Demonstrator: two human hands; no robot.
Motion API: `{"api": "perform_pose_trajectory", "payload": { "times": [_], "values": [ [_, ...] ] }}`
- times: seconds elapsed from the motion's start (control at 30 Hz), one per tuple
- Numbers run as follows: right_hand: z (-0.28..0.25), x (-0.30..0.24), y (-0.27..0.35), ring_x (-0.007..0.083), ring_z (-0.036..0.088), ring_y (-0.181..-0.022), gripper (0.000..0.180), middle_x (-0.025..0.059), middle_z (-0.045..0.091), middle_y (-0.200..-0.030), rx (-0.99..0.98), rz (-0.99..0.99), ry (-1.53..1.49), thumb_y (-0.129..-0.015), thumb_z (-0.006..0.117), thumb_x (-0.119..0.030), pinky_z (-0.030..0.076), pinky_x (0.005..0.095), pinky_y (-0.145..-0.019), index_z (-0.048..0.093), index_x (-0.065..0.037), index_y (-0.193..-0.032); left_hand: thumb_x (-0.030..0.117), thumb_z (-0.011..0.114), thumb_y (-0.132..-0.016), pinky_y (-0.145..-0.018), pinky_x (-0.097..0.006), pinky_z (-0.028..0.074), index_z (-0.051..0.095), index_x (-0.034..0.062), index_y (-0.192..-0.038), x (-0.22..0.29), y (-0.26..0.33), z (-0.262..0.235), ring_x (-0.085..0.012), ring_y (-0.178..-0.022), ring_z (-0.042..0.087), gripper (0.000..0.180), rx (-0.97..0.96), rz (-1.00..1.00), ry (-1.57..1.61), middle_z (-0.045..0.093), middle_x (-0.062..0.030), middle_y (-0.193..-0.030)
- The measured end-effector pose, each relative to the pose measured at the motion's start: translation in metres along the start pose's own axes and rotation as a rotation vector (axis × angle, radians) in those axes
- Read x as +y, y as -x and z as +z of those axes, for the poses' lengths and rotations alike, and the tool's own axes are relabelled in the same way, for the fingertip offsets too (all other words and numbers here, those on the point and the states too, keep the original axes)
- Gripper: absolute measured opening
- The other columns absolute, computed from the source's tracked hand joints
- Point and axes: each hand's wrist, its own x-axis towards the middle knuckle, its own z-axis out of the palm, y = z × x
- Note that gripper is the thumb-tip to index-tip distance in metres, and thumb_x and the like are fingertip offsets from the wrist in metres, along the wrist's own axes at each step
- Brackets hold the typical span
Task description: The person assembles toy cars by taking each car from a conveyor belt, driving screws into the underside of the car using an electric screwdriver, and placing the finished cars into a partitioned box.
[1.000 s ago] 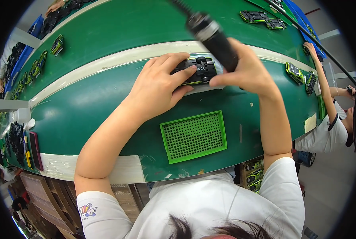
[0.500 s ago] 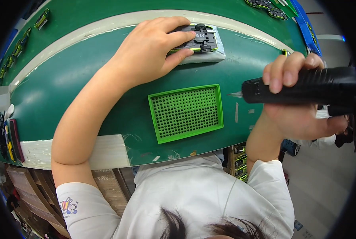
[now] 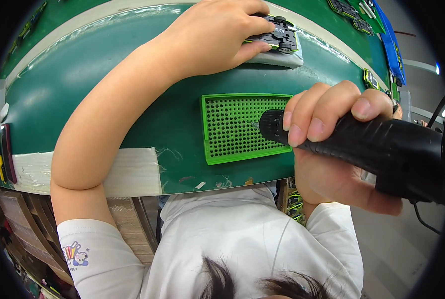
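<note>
My left hand [image 3: 217,32] grips a toy car [image 3: 283,34] that lies upside down, its black underside and wheels facing up and a yellow-green edge showing. Under the car is a pale, wrapped block [image 3: 288,60] on the green table. My right hand [image 3: 327,124] is wrapped round a black electric screwdriver [image 3: 397,149], held sideways with its tip pointing left. That tip hangs over the right half of a bright green tray [image 3: 203,130] dotted with rows of small holes. Whether a screw sits on the tip cannot be made out.
More toy cars lie at the far right, one yellow-green car [image 3: 370,78] near the table's right side. A blue bin [image 3: 393,47] stands beyond them. Pens and a dark red flat case [image 3: 8,154] are at the left edge. A cord [image 3: 424,219] trails from the screwdriver.
My right hand has brought the screwdriver left, from beside the tray to over it. The whole view has shifted somewhat. My left hand keeps its grip on the toy car.
</note>
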Motion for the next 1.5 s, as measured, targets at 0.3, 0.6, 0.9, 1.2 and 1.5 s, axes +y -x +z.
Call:
{"api": "perform_pose_trajectory", "payload": {
  "times": [0.3,0.6,0.9,1.2,1.5],
  "values": [
    [-0.005,0.010,-0.001,0.0220,0.057,-0.060,0.101,0.0091,0.059,-0.083,-0.100,-0.018,-0.049,-0.064,0.055,-0.092,0.049,0.0353,-0.059,0.048,-0.007,-0.117,0.022,0.065,-0.088,-0.092,-0.044,0.048,0.068,0.0000,-0.108,-0.004,0.001,0.002,-0.0390,-0.104,0.061,0.030,0.024,0.036,-0.008,0.063,-0.0231,-0.116],
    [-0.012,0.016,-0.005,0.0232,0.060,-0.065,0.102,0.0114,0.060,-0.089,-0.242,-0.051,-0.093,-0.067,0.055,-0.091,0.050,0.0348,-0.061,0.047,-0.005,-0.121,0.023,0.065,-0.087,-0.090,-0.044,0.049,0.068,0.0010,-0.106,-0.005,0.001,0.004,-0.0386,-0.102,0.061,0.029,0.019,0.033,0.003,0.063,-0.0221,-0.114],
    [-0.010,0.012,-0.003,0.0238,0.059,-0.066,0.101,0.0115,0.059,-0.090,-0.214,-0.023,-0.051,-0.067,0.055,-0.091,0.050,0.0362,-0.063,0.047,-0.005,-0.121,0.023,0.064,-0.087,-0.088,-0.044,0.049,0.068,0.0021,-0.104,-0.004,0.000,0.003,-0.0374,-0.101,0.061,0.027,-0.022,0.013,-0.010,0.063,-0.0212,-0.113],
    [-0.008,0.012,-0.003,0.0237,0.059,-0.068,0.102,0.0118,0.059,-0.091,-0.225,-0.017,-0.062,-0.068,0.053,-0.091,0.049,0.0373,-0.066,0.047,-0.005,-0.122,0.023,0.064,-0.087,-0.086,-0.044,0.049,0.069,0.0012,-0.101,-0.005,0.000,0.003,-0.0369,-0.099,0.062,0.026,-0.018,0.036,-0.015,0.063,-0.0207,-0.109],
    [-0.021,-0.004,-0.014,0.0225,0.057,-0.070,0.095,0.0116,0.057,-0.092,-0.231,-0.001,-0.055,-0.074,0.057,-0.083,0.047,0.0371,-0.065,0.048,-0.003,-0.125,0.023,0.064,-0.088,-0.086,-0.044,0.049,0.068,0.0016,-0.103,-0.007,-0.001,0.004,-0.0366,-0.100,0.061,0.027,-0.020,0.045,-0.021,0.062,-0.0203,-0.112]
  ]
}}
